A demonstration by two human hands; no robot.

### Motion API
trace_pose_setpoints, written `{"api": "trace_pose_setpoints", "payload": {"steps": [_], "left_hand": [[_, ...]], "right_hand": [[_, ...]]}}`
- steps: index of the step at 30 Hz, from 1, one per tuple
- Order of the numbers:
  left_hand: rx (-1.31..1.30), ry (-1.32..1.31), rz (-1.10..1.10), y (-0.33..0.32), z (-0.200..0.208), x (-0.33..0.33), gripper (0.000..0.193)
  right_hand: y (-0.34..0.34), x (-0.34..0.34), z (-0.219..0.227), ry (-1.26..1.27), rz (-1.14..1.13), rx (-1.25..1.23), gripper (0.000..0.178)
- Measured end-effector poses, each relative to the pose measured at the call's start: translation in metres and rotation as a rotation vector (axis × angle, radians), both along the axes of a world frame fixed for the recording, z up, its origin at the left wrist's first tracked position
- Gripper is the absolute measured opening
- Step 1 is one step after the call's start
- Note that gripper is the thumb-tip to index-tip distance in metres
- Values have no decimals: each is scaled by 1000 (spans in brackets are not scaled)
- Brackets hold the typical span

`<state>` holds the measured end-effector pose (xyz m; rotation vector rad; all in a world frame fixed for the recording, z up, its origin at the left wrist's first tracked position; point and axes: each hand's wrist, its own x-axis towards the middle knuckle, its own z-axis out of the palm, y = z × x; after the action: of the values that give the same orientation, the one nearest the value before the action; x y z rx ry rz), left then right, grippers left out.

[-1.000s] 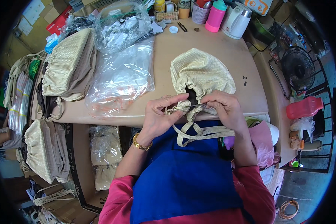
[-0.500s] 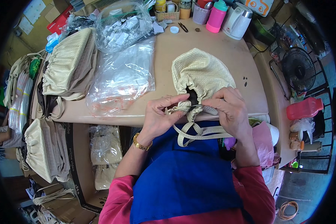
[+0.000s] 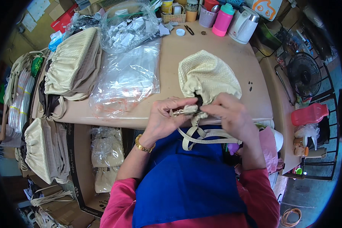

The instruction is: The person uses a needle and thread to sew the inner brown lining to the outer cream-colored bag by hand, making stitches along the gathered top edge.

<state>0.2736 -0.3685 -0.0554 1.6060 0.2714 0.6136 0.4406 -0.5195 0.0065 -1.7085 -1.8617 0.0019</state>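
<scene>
A cream woven-texture bag (image 3: 212, 72) with a gathered mouth lies at the table's front edge, its dark lining showing at the opening. My left hand (image 3: 164, 117) is closed, thumb and fingers pinching the bunched rim on the left of the mouth. Opposite it, my right hand (image 3: 231, 114) is closed at the rim, slightly blurred, its fingertips pressed together. Between the fingertips there is a thin dark line, too small to make out. A cream strap (image 3: 211, 138) hangs from the bag over my blue apron (image 3: 190, 174).
Stacked cream bags (image 3: 70, 62) lie at the left, beside clear plastic sleeves (image 3: 129, 76) and a bag of paper tags (image 3: 129, 32). Thread snips (image 3: 189, 29), a pink bottle (image 3: 223, 21) and a white kettle (image 3: 244, 24) stand at the back. A black fan (image 3: 304, 75) is at the right.
The right hand has shifted slightly left and down, toward the left hand. The thin rod seen between the fingers earlier is now mostly hidden, and the bag's mouth looks narrower.
</scene>
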Motion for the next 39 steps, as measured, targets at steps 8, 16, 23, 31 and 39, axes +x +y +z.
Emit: {"api": "trace_pose_setpoints", "payload": {"steps": [8, 16, 23, 31, 39], "left_hand": [[-154, 14, -10, 4, -6, -5, 45], [-69, 10, -11, 3, -7, -6, 46], [-55, 7, -15, 3, -4, -6, 44], [-18, 32, 5, 3, 0, -4, 42], [-25, 67, -7, 2, 6, -3, 46]], "right_hand": [[-4, 3, 1, -8, -102, 154, 42], [-1, -5, -1, -167, -117, 141, 45], [-2, -8, 0, -196, -99, 150, 45], [0, -14, 8, -95, -76, 22, 36], [5, -25, 21, -449, -53, -20, 32]]}}
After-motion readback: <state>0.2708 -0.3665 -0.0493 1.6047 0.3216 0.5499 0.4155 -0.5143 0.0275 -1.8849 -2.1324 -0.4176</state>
